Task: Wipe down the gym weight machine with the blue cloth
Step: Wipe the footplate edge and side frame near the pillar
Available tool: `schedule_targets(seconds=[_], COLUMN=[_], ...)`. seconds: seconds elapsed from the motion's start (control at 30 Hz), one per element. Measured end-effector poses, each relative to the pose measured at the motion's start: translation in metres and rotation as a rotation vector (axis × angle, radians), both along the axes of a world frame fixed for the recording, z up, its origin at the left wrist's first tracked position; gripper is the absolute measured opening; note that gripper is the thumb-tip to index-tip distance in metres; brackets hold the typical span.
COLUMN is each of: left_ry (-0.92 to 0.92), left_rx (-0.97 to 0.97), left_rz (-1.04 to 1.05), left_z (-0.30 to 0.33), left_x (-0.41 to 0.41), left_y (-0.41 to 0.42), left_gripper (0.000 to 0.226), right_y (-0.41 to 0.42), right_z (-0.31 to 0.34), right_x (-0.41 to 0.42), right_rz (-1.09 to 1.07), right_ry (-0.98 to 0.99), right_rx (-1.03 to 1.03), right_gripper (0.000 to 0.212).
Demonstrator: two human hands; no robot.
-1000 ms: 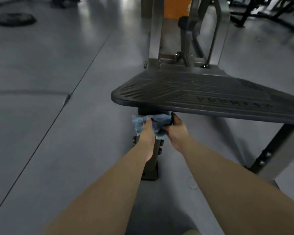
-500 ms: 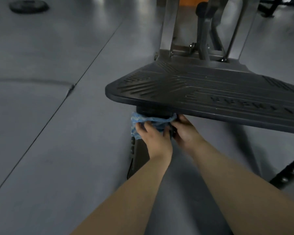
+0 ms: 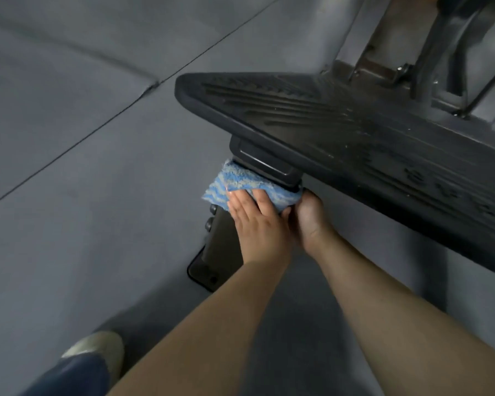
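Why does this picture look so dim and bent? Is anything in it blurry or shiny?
Head view: the light is low and greyish, so the footplate looks nearly black; the wide lens bends the floor seams; the metal frame at top right is smeared by motion blur and shows soft glare; the blue cloth and the left hand pressing it are fairly sharp.

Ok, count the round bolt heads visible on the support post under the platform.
2: upper bolt head just below the blue cloth, lower bolt head under it. More may hide behind the left hand.
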State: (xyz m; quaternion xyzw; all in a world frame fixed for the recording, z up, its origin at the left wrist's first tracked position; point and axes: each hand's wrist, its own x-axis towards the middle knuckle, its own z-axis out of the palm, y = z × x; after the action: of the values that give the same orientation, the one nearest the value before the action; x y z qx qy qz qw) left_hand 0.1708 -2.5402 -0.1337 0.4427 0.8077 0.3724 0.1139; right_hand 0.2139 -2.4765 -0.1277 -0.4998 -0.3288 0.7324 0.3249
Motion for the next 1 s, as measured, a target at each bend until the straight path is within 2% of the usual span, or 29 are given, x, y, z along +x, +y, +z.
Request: schedule_targets(seconds=[0.1, 0.17, 0.27, 0.37, 0.5, 0.6, 0.67, 0.77, 0.83, 0.9, 0.93, 1.0], left_ry=[-0.035, -0.011, -0.106, -0.214, -0.065, -0.036, -0.019, -0.027, 0.040, 0.185, 0.233, 0.163], left_rx=[-0.044, -0.111, -0.094, -0.072, 0.065, 0.044, -0.041, -0.103, 0.021, 0.127, 0.116, 0.025], left_rz=[-0.009, 0.005, 0.068, 0.156, 0.200, 0.122, 0.068, 0.046, 0.074, 0.159, 0.182, 0.174], left_z=[-0.023, -0.039, -0.040, -0.024, -0.001, 0.025, 0.031, 0.023, 0.012, -0.007, -0.019, -0.044], left_x=[0.003, 0.009, 0.015, 0.019, 0.014, 0.007, 0.004, 0.002, 0.002, 0.001, 0.001, 0.003], left_y=[-0.008, -0.016, -0.024, -0.017, 0.001, 0.012, 0.018, 0.021, 0.019, 0.016, 0.012, -0.001], left_gripper=[0.052, 0.051, 0.061, 0.062, 0.081, 0.087, 0.095, 0.095, 0.090, 0.084, 0.082, 0.085], right_y=[-0.008, -0.013, -0.019, -0.020, -0.003, 0.010, 0.015, 0.019, 0.024, 0.017, 0.011, -0.006], right_z=[-0.024, -0.036, -0.040, -0.037, -0.013, 0.002, 0.004, 0.004, -0.005, -0.015, -0.024, -0.033], right_x=[0.003, 0.005, 0.008, 0.010, 0.012, 0.015, 0.012, 0.004, 0.004, 0.001, -0.001, 0.000], right_rz=[0.113, 0.170, 0.188, 0.098, 0.030, 0.062, 0.072, 0.117, 0.103, 0.091, 0.086, 0.105], right_ry=[-0.183, -0.198, -0.097, 0.055, 0.157, 0.118, 0.073, 0.086, 0.148, 0.110, 0.059, -0.063], right_rx=[-0.001, -0.016, -0.025, 0.009, 0.082, 0.149, 0.155, 0.163, 0.129, 0.082, 0.037, -0.051], right_gripper=[0.037, 0.036, 0.033, 0.028, 0.034, 0.057, 0.056, 0.035, 0.041, 0.045, 0.048, 0.048])
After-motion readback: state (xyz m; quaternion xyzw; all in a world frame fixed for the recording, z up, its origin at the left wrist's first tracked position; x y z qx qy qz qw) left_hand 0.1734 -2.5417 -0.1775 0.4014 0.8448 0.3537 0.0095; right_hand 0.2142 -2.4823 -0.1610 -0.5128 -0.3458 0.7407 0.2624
